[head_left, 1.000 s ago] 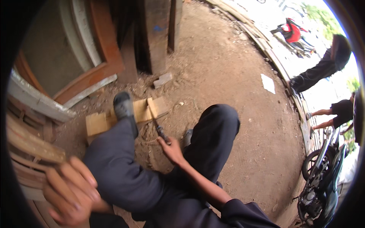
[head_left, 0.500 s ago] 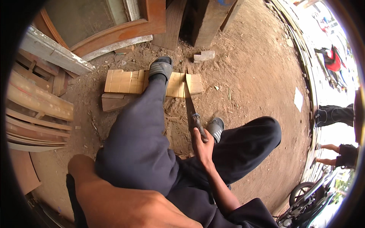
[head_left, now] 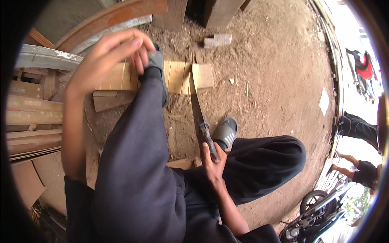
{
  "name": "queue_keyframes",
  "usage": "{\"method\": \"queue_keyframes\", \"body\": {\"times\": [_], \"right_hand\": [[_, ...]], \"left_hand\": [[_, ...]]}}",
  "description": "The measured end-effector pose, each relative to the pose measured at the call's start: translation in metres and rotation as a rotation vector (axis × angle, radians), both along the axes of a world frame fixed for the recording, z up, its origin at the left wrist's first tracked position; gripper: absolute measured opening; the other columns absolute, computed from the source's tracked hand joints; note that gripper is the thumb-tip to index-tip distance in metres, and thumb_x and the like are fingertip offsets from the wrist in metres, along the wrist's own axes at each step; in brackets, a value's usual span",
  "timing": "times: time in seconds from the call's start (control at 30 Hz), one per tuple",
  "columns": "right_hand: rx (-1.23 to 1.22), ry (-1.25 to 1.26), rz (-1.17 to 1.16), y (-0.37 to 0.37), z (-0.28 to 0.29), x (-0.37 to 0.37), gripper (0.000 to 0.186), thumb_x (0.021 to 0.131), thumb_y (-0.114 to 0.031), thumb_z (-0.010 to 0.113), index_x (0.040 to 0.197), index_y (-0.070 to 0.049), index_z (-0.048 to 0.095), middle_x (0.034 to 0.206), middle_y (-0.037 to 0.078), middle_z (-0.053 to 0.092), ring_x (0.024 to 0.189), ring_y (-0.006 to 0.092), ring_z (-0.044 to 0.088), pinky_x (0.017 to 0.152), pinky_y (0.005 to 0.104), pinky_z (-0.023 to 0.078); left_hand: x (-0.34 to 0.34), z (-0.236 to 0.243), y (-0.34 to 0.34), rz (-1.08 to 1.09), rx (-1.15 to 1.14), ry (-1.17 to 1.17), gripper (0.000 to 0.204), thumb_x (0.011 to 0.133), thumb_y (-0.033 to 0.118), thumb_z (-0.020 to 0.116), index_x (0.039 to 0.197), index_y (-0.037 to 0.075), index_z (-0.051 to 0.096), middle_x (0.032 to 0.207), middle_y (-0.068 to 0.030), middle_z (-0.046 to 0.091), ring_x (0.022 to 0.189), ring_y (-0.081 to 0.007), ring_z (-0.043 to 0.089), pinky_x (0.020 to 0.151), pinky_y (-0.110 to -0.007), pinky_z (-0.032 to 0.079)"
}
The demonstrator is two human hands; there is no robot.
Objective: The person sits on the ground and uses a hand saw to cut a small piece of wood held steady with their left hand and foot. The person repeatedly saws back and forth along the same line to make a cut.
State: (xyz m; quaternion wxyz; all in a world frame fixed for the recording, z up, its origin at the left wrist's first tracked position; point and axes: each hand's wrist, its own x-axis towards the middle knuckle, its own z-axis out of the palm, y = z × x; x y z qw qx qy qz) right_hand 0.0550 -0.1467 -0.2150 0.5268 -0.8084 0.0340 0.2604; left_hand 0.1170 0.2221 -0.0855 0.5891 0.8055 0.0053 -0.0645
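My right hand [head_left: 213, 165] is wrapped round the dark, worn handle of a handsaw [head_left: 197, 108]. The saw's blade points away from me and lies across a pale wooden board [head_left: 175, 77] near its right end, beside several crosswise lines on the wood. On that board rests my left foot in a grey slide sandal [head_left: 155, 61]. Slightly blurred, my left hand [head_left: 112, 50] hovers above the board's left part, next to that sandal; its fingers are loosely bent and apart, holding nothing. A darker wood block [head_left: 111, 101] lies under the board's left side.
My right foot, in another slide sandal [head_left: 225, 131], stands on the dirt floor [head_left: 279, 81]. A wood offcut [head_left: 218, 41] lies beyond the board. Stacked timber [head_left: 34, 109] and a wooden frame [head_left: 117, 18] fill the left. Two people and a motorcycle [head_left: 312, 214] are at the right.
My left hand has swung from low at the near left up and forward to beside the sandal on the board. The saw stays in my right hand, its blade still across the board.
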Motion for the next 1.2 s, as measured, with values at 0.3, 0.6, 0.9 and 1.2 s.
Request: {"method": "queue_keyframes", "body": {"times": [0.3, 0.6, 0.9, 1.2], "right_hand": [[0.078, 0.122, 0.05, 0.045, 0.044, 0.013, 0.034, 0.097, -0.02, 0.063, 0.072, -0.003, 0.05, 0.058, -0.002, 0.043, 0.056, 0.0044, 0.036, 0.049, 0.0262, 0.031], [0.011, 0.007, 0.158, 0.051, 0.044, 0.058, 0.037, 0.096, -0.021, 0.063, 0.069, 0.0, 0.05, 0.055, 0.004, 0.046, 0.054, 0.0073, 0.037, 0.049, 0.0301, 0.033], [0.028, -0.013, 0.201, 0.042, 0.046, 0.052, 0.033, 0.096, -0.022, 0.064, 0.073, 0.0, 0.053, 0.054, 0.005, 0.045, 0.055, 0.0065, 0.038, 0.047, 0.0302, 0.033], [-0.048, 0.068, 0.156, 0.042, 0.044, 0.052, 0.037, 0.095, -0.022, 0.065, 0.07, 0.002, 0.05, 0.053, 0.008, 0.042, 0.054, 0.0082, 0.035, 0.047, 0.0325, 0.032]], "left_hand": [[-0.064, -0.311, 0.129, 0.493, 1.307, 0.212, 0.039, 0.1, 0.037, 0.047, 0.117, 0.006, 0.063, 0.117, -0.0158, 0.063, 0.118, -0.0321, 0.053, 0.111, -0.049, 0.027], [-0.09, -0.298, 0.108, 0.582, 1.234, 0.253, 0.043, 0.102, 0.04, 0.041, 0.114, 0.007, 0.064, 0.114, -0.0161, 0.064, 0.112, -0.0337, 0.057, 0.109, -0.05, 0.028], [-0.112, -0.313, 0.104, 0.668, 1.343, 0.271, 0.045, 0.102, 0.043, 0.038, 0.114, 0.005, 0.061, 0.112, -0.0169, 0.063, 0.113, -0.0342, 0.056, 0.114, -0.051, 0.024], [-0.099, -0.316, 0.094, 0.646, 1.324, 0.336, 0.044, 0.103, 0.042, 0.036, 0.116, 0.005, 0.058, 0.115, -0.0174, 0.061, 0.116, -0.0346, 0.054, 0.112, -0.053, 0.026]]}}
